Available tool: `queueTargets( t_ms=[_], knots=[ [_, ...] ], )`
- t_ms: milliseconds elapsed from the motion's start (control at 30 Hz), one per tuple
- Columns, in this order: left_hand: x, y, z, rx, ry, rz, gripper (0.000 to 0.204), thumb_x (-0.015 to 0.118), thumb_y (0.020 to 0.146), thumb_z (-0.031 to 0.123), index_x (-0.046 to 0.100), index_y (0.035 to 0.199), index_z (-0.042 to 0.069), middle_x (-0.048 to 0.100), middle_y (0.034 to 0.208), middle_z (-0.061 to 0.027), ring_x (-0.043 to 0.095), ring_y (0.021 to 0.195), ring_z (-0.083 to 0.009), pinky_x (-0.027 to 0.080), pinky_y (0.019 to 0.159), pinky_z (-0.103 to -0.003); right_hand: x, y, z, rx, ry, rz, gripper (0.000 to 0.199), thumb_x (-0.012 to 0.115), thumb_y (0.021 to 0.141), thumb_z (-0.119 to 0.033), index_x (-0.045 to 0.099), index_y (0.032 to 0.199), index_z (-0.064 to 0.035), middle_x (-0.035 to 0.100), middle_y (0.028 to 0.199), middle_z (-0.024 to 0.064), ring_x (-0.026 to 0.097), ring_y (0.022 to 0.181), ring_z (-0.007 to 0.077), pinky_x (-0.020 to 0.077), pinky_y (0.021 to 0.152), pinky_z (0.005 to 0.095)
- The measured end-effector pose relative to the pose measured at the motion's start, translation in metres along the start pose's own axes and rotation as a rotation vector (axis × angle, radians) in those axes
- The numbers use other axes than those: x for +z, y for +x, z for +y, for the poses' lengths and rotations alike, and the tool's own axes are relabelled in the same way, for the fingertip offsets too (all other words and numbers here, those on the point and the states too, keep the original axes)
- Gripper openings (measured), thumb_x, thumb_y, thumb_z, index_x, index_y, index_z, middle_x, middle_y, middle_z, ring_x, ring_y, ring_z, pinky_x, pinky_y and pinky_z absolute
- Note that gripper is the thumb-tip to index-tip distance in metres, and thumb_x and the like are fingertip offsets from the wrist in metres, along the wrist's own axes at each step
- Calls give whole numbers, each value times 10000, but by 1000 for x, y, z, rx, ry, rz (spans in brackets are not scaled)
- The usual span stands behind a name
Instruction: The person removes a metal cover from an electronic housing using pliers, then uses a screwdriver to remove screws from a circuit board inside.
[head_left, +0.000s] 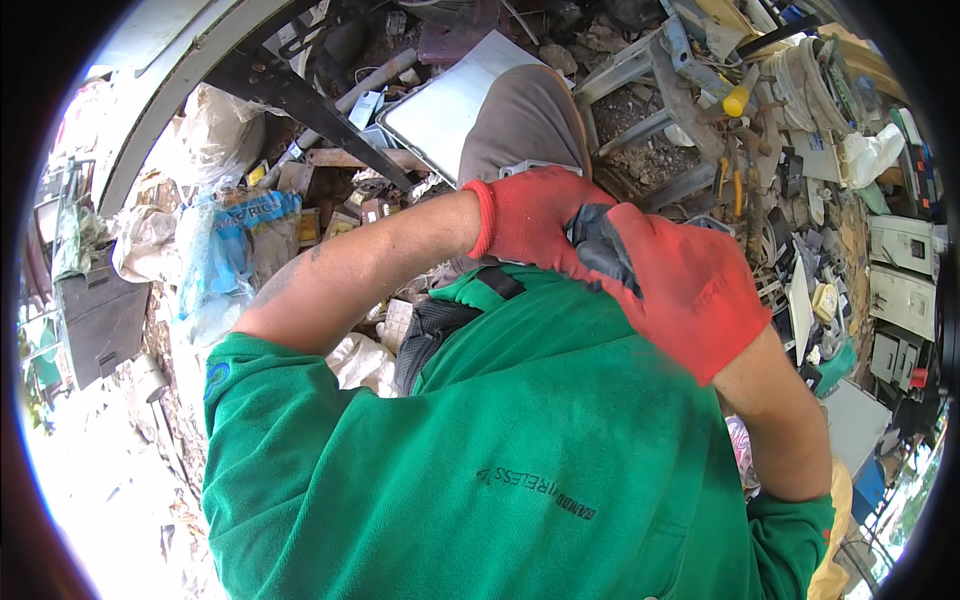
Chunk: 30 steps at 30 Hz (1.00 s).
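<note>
Both my hands wear red gloves with dark, blackened fingers and meet in front of my green shirt, close to my raised knee. My left hand (535, 215) reaches across from the left with its fingers curled inward. Against it, from the right, comes my right hand (690, 285), its fingers bent and pressed together at the left hand's fingertips. Beside the left glove, over the knee, shows the edge of a grey metal-looking piece (540, 168); the gloves cover most of it. Whatever lies between the fingers is hidden.
A white flat panel (440, 105) lies beyond my knee, next to a dark metal leg (310, 110). At the right stand a grey metal frame (660, 110) and a yellow-headed tool (736, 101). Plastic bags (225, 235), scrap parts and white boxes (902, 298) crowd the ground.
</note>
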<state>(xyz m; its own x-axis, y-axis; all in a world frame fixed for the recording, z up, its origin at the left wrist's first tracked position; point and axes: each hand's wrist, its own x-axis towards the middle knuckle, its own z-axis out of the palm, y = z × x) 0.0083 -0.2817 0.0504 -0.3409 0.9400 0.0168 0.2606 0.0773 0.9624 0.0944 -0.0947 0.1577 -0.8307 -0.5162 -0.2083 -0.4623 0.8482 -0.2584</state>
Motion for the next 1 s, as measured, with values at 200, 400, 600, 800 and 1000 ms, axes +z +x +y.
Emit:
queueTargets(
  t_ms=[200, 400, 600, 800, 1000],
  knots=[
    [-2, -9, -11, -3, 15, -102, 317, 772, 840, 219, 677, 1082, 38, 738, 869, -92, 696, 803, -162, 549, 726, -339, 3, 4, 6, -262, 123, 106, 249, 685, 835, -141, 547, 1031, -73, 618, 965, 155, 660, 855, 372, 535, 707, 461],
    [1, 2, -4, 28, -127, -123, 353, 793, 818, 277, 674, 1042, 31, 728, 865, -117, 695, 795, -204, 537, 738, -365, -3, 6, 5, -149, -18, 0, 269, 711, 819, -172, 549, 1012, -78, 608, 987, 143, 653, 887, 361, 535, 747, 461],
    [0, 0, -1, -37, 164, 53, 412, 825, 758, 197, 669, 1098, 23, 724, 967, -106, 686, 884, -220, 538, 784, -365, -14, 7, -4, 25, 39, -65, 267, 713, 804, -148, 553, 1006, -79, 630, 963, 150, 658, 882, 360, 537, 747, 468],
    [-12, -3, -7, -126, -69, -210, 440, 826, 768, 277, 670, 1111, 49, 732, 967, -134, 699, 924, -330, 532, 810, -410, -1, 6, 11, -305, 68, 157, 290, 718, 804, -154, 546, 1025, -79, 655, 917, 163, 674, 840, 367, 540, 699, 483],
    [2, 0, -3, 29, 44, 31, 383, 813, 798, 197, 668, 1107, 23, 733, 956, -104, 685, 885, -183, 537, 765, -365, -5, 2, 5, -86, 58, 16, 296, 710, 810, -147, 543, 1044, -77, 661, 891, 160, 677, 819, 379, 537, 669, 484]
  ],
)
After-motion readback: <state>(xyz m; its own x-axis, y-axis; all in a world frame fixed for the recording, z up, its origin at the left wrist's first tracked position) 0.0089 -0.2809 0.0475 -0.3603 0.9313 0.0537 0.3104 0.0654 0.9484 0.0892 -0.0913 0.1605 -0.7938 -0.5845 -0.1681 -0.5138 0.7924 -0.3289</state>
